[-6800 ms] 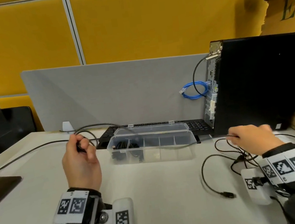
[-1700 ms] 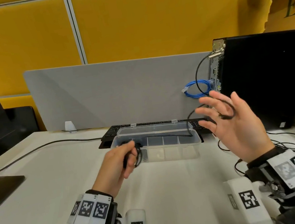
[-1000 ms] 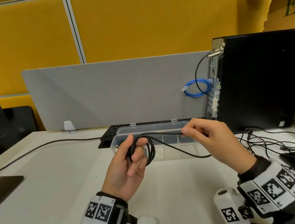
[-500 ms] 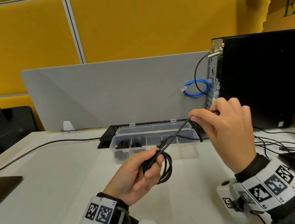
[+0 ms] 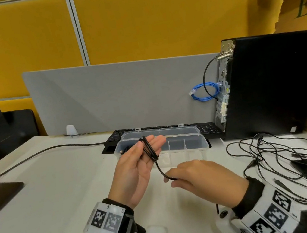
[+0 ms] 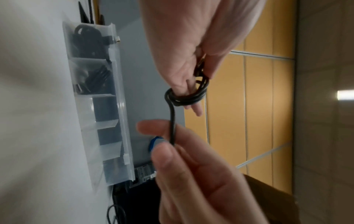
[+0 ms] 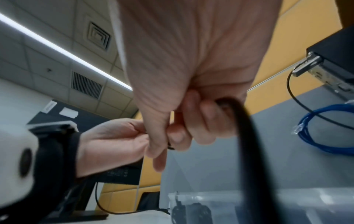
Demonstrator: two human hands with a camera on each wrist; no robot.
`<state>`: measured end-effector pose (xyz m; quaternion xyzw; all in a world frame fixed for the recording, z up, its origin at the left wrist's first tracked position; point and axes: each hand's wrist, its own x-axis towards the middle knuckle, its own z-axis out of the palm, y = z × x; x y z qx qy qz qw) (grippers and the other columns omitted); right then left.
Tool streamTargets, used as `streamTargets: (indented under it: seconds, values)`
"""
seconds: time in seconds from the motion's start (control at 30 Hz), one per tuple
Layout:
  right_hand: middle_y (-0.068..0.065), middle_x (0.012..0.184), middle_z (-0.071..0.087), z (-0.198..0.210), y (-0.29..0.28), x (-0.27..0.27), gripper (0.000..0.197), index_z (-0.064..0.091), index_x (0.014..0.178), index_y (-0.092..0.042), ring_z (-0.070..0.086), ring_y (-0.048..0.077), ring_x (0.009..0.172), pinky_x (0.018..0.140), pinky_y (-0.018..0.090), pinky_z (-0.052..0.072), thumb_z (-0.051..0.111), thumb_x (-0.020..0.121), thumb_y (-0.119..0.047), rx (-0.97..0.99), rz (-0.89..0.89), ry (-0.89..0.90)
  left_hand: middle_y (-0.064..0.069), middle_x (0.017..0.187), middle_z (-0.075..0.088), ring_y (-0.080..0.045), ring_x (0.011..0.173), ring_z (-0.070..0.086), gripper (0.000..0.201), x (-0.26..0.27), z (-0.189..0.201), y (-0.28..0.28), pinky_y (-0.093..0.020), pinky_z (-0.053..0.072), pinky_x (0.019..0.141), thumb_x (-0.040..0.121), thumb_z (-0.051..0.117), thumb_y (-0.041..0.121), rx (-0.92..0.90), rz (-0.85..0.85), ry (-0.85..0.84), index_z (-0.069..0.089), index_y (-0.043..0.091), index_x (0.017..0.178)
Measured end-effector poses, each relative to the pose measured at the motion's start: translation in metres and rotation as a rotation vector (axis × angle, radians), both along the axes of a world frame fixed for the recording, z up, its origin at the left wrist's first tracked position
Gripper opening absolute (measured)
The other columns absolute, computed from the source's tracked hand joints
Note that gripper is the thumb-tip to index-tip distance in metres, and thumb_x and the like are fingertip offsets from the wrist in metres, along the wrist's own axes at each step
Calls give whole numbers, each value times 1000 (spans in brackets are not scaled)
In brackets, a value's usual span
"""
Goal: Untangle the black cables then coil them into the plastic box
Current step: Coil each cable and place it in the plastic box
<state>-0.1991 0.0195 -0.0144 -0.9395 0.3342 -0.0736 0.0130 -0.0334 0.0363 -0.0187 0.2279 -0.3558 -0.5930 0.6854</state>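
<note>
The black cable [image 5: 150, 148] is wound in a few small loops around the fingers of our left hand [image 5: 136, 166], which is raised palm-up above the counter [image 5: 46, 190], just in front of the plastic box [image 5: 190, 146]. Those fingers are nearly straight, so the loops hang on them rather than sit in a clenched grip; in the left wrist view the thumb seems to press the strands near the fingers' base. A short tail runs down to our right hand [image 5: 202, 174], whose thumb and fingertips pinch it.

We judge the coil nearly finished. To do it well, we should keep the tail lightly taut, lay each remaining turn beside the others at the same size, and then clamp the bundle with the left thumb before sliding it off, or it will spring open. Two left compartments of the box already hold cables; the next ones look free. The tangled cables [image 5: 284, 157] lie further right.
</note>
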Motion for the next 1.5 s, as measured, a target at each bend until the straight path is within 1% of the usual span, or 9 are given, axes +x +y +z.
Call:
streamTargets:
  seconds: [0.23, 0.47, 0.7, 0.87, 1.0, 1.1, 1.17, 1.27, 1.5]
  values:
    - [-14, 77, 61, 18, 6, -5, 30, 62, 87, -34, 62, 11, 60, 45, 22, 38, 34, 88, -44, -247, -34, -182, -10, 99, 71, -11, 88, 68, 41, -4, -7, 1, -16, 51, 75, 96, 33, 25, 45, -102, -513, 56, -2, 115]
    - [-12, 72, 51, 23, -10, -25, 38, 64, 89, -36, 56, 12, 60, 44, 26, 42, 29, 87, -53, -316, -82, -303, -6, 65, 66, -15, 53, 57, 43, -5, -1, 10, -21, 42, 65, 90, 38, 41, -30, -174, -876, 65, 8, 90]
    - [-11, 97, 61, 12, -34, -44, 28, 59, 112, -39, 57, 8, 89, 67, 16, 40, 37, 96, -42, -91, -207, -121, 0, 44, 55, -7, 30, 40, 45, -5, 7, 15, -17, 40, 50, 92, 42, 40, -43, -199, -506, 72, 15, 69]
    - [-10, 118, 62, -2, -10, -10, 26, 49, 121, -43, 55, 12, 107, 91, 34, 45, 40, 98, -34, 235, 22, 11, -13, 89, 73, -19, 83, 70, 37, -1, 5, 2, -22, 56, 75, 91, 37, 23, -48, 18, -150, 60, -1, 106]
    - [-10, 112, 61, 7, 3, -2, 25, 56, 113, -31, 55, 11, 102, 86, 31, 45, 36, 100, -35, 143, 103, -110, -11, 99, 73, -15, 97, 68, 35, 6, -5, -3, -27, 49, 92, 100, 32, 26, -1, 165, -603, 56, 2, 111]
    - [-13, 85, 59, 14, -1, -12, 30, 58, 93, -36, 61, 12, 74, 54, 27, 44, 30, 95, -46, -262, -40, -220, -11, 76, 71, -17, 73, 65, 54, 5, -7, 3, -20, 46, 77, 97, 32, 47, -4, -49, -987, 65, 4, 92]
    - [-13, 83, 60, 12, -6, -15, 41, 53, 95, -37, 62, 12, 72, 52, 32, 48, 18, 92, -59, -293, -89, -321, -4, 57, 62, -14, 50, 52, 49, 1, -4, 9, -17, 44, 64, 94, 41, 49, -29, -255, -952, 62, 6, 85]
    - [-13, 90, 65, 7, -11, -10, 34, 54, 104, -33, 61, 5, 84, 74, 28, 49, 26, 97, -50, 113, 41, -480, 7, 44, 49, -5, 33, 33, 28, 1, 3, 15, -18, 45, 57, 84, 54, 37, -100, -350, -732, 60, 11, 76]
    - [-4, 59, 23, 17, 2, -3, 33, 49, 72, -16, 18, 7, 45, 39, 15, 18, 34, 101, -27, 947, -50, -891, 3, 54, 53, -10, 40, 49, 27, -3, 1, 9, -20, 45, 60, 86, 50, 30, -151, -78, -671, 65, 20, 66]
